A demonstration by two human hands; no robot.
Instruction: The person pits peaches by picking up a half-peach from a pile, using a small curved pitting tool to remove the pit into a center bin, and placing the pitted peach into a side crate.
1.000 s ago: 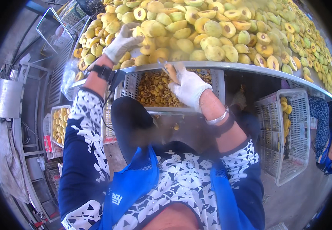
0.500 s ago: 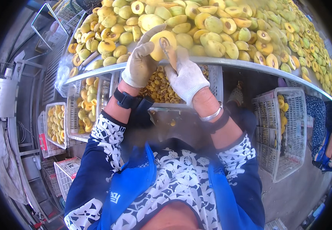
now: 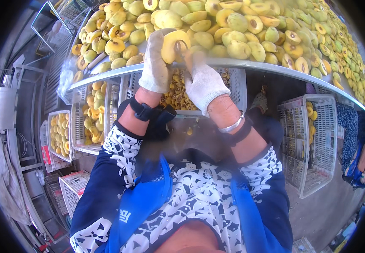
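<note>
The left hand [image 3: 156,63], gloved, has its grip closed around a yellow halved fruit [image 3: 172,44] just above the bench [image 3: 275,69] edge. The right hand [image 3: 203,82] pinches a small metal tool [image 3: 181,49] against the fruit (blurred). Heaped fruit [image 3: 250,29] covers the bench behind; a white crate [image 3: 237,86] of pits sits beneath, another white basket [image 3: 313,143] stands right.

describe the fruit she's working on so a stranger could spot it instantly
Start at the metal table heaped with yellow-green fruit and find its near edge. There the gloved left hand holds one halved fruit. It alone is lifted off the pile, with the right hand pressing a tool into it.
</note>
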